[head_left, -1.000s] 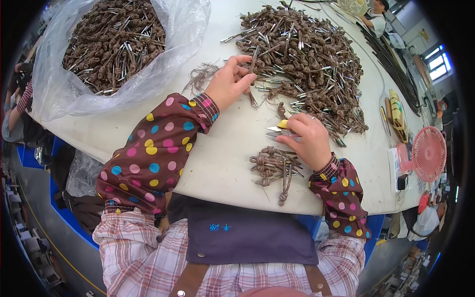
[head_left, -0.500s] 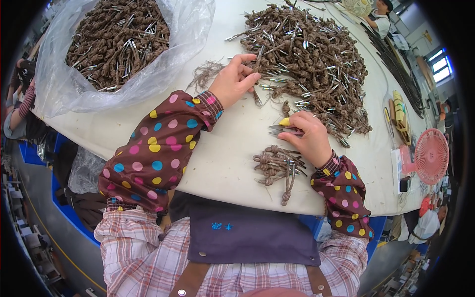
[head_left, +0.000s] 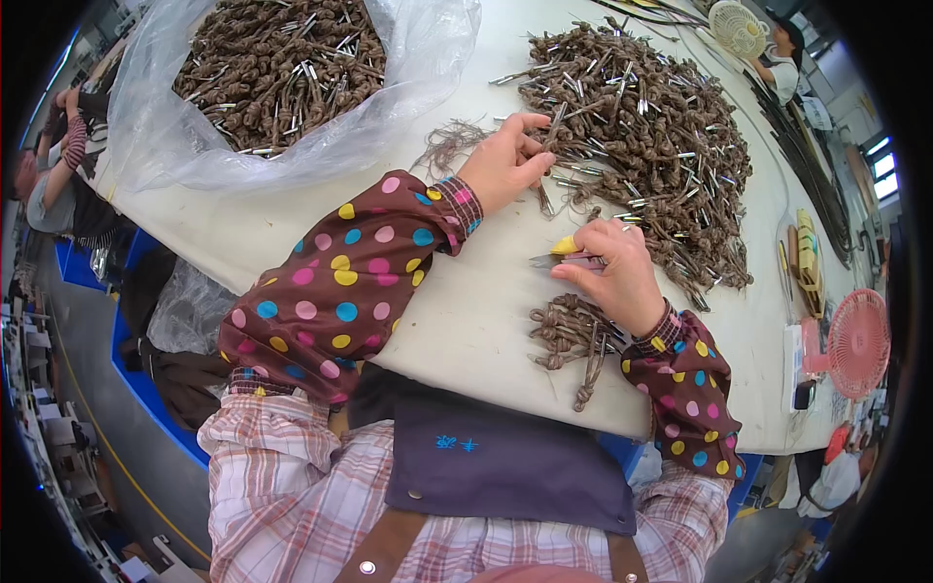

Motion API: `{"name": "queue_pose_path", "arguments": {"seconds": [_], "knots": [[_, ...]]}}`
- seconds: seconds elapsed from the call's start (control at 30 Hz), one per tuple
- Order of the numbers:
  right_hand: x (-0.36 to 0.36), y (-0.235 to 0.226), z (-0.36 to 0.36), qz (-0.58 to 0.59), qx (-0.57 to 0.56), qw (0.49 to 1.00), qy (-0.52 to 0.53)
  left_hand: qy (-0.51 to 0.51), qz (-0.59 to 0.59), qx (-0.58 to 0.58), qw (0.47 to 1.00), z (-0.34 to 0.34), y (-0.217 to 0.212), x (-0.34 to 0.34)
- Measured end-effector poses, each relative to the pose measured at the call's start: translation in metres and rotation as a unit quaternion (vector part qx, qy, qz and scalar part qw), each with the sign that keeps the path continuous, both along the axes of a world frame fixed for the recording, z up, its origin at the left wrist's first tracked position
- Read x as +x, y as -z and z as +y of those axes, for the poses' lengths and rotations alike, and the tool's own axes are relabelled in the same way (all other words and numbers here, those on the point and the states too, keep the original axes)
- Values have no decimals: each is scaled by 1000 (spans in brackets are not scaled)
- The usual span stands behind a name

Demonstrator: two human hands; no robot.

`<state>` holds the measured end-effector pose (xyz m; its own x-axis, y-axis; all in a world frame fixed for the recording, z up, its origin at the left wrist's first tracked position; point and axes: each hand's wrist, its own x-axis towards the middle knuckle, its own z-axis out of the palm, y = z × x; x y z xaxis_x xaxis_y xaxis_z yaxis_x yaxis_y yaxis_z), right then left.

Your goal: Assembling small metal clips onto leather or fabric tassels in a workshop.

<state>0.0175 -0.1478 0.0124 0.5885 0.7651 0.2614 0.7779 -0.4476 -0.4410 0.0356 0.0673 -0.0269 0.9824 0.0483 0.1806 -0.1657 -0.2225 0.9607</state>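
Note:
My left hand (head_left: 507, 163) is closed around a brown knotted cord (head_left: 556, 124) with a metal tip, at the left edge of a large heap of similar cords (head_left: 651, 126). Lower and to the right, my right hand (head_left: 617, 272) grips small thread snips (head_left: 542, 260), blades pointing left toward the space below my left hand. Something yellow (head_left: 564, 246) sits at the tip of a finger or on the snips; I cannot tell which. Beneath this hand lies a small pile of knotted cords (head_left: 564, 330), partly covered by it. Loose thread scraps (head_left: 452, 141) lie left of my left hand.
A clear plastic bag (head_left: 428, 78) full of knotted cords stands at the far left of the white table (head_left: 466, 301). A pink fan (head_left: 858, 342) and a yellow bundle (head_left: 808, 260) are on the right. Other people (head_left: 780, 63) sit at the far right and left.
The whole view has shifted, so everything appears further right and lower. The snips' blades look closer together than before. My left hand keeps its hold on the cord.

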Motion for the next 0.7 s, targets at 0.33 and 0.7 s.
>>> {"name": "queue_pose_path", "arguments": {"seconds": [0.33, 0.7], "knots": [[-11, -45, 9, -25, 80, 996, 10, -12, -45, 38, 998, 5, 0, -2], [-12, 1, -40, -62, -59, 995, 58, -22, -84, 38, 995, -4, 9, 1]]}}
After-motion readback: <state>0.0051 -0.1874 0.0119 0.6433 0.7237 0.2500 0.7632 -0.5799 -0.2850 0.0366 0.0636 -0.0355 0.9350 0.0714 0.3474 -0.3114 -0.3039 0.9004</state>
